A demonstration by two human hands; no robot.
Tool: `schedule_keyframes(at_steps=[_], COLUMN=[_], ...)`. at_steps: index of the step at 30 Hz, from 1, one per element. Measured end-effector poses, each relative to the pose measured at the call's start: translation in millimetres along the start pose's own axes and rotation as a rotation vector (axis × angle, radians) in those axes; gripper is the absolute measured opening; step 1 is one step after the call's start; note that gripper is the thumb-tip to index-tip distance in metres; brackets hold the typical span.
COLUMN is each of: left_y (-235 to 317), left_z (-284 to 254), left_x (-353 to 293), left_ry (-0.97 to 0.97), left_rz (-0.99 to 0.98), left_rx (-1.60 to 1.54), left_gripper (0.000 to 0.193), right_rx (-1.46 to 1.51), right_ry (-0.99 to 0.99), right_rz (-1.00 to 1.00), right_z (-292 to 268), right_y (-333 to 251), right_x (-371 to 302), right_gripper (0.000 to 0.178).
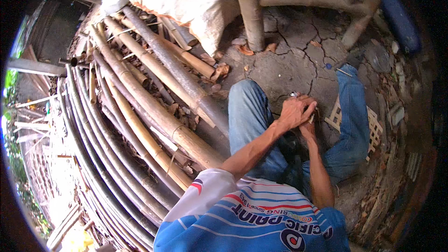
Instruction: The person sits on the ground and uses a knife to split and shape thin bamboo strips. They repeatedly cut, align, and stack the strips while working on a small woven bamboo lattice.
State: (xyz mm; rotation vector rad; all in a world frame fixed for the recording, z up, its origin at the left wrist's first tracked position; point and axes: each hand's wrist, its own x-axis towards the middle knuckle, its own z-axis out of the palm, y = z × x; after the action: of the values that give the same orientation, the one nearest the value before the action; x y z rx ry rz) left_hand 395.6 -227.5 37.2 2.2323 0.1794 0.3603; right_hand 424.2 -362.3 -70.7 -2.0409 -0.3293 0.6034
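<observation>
Hands meet between the knees, low over the cracked earth floor point(298, 60); the left hand point(295, 111) lies on top with its fingers curled shut around a small metal-tipped tool point(294, 94) whose bright end pokes out past the knuckles; the right hand point(308, 128) sits just beneath it, mostly hidden, so I cannot tell whether it grips anything; a thin pale sliver point(311, 118) shows between the two hands. Just right of them a small woven bamboo lattice point(373, 130) lies on the ground beside the right leg in blue jeans point(351, 112). To the left a heap of long bamboo poles point(140, 112) fans out; a white sack point(182, 0) rests at their far end, near a thick upright post point(249, 9).
</observation>
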Motion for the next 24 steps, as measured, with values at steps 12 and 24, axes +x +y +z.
schedule_keyframes(at_steps=[12,24], left_y=[-45,-35], left_z=[-1,7], left_x=[7,10], left_ry=[-0.125,-0.322], left_rz=[-0.246,-0.699], left_rx=[-0.702,-0.965], left_gripper=[0.05,0.083], right_rx=[0.053,0.296], right_ry=[-0.14,0.085], right_rz=[0.185,0.083], right_z=[5,-9], right_y=[36,-28], right_x=[16,0], right_gripper=[0.059,0.05])
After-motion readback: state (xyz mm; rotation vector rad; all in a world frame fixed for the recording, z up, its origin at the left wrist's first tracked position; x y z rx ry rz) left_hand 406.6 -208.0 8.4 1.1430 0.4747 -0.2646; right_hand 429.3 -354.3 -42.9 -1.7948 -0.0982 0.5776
